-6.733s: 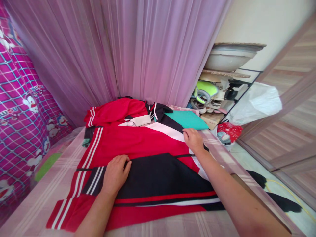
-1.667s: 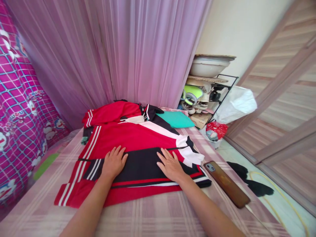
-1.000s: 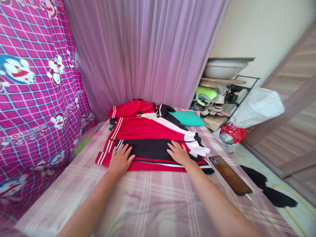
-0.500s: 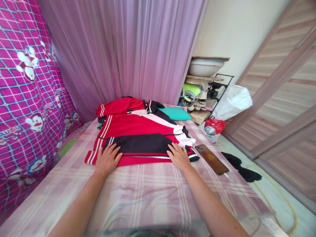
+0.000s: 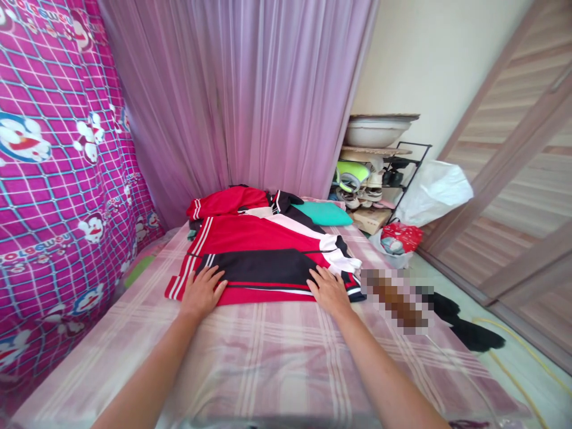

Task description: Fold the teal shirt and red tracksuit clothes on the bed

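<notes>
A red, black and white sports jacket lies spread on the plaid bed sheet. One dark sleeve with white stripes at its cuff is laid across the near part of the red body. My left hand rests flat on the cuff end, fingers spread. Near the white collar, my right hand lies flat on the sleeve's other end, its fingers also apart. Neither hand grips the cloth. Behind the jacket is more bunched red clothing.
A turquoise folded item lies at the bed's far right. The phone, pixelated, is right of the jacket with a white cable. Beyond the bed stand a shoe rack, plastic bags and a wardrobe. Purple curtains hang behind.
The camera view has shifted slightly, so the scene sits a little lower and farther right. Both hands stay flat on the jacket in about the same places.
</notes>
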Available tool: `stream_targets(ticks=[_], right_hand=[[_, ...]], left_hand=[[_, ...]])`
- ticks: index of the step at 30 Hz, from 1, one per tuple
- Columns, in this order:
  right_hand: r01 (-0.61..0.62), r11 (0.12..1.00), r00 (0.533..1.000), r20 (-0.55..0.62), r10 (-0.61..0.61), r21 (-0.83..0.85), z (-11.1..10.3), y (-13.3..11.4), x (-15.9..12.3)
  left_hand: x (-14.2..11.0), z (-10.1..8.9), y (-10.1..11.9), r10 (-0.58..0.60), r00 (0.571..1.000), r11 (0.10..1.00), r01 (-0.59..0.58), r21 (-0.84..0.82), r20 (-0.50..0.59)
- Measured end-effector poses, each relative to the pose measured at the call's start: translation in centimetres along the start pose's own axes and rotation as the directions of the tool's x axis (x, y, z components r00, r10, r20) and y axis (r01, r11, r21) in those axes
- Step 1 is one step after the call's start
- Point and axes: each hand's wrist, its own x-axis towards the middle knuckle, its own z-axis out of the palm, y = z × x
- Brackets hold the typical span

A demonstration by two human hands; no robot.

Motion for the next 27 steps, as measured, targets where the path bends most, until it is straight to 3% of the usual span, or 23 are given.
stream_targets(ticks=[27], right_hand=[[-0.002, 1.000, 1.000, -0.006, 0.002, -0.029, 0.10, -0.01, 0.03]], left_hand=[[-0.21, 0.34, -0.12, -0.006, 0.999, 1.000, 0.005, -0.017, -0.034]])
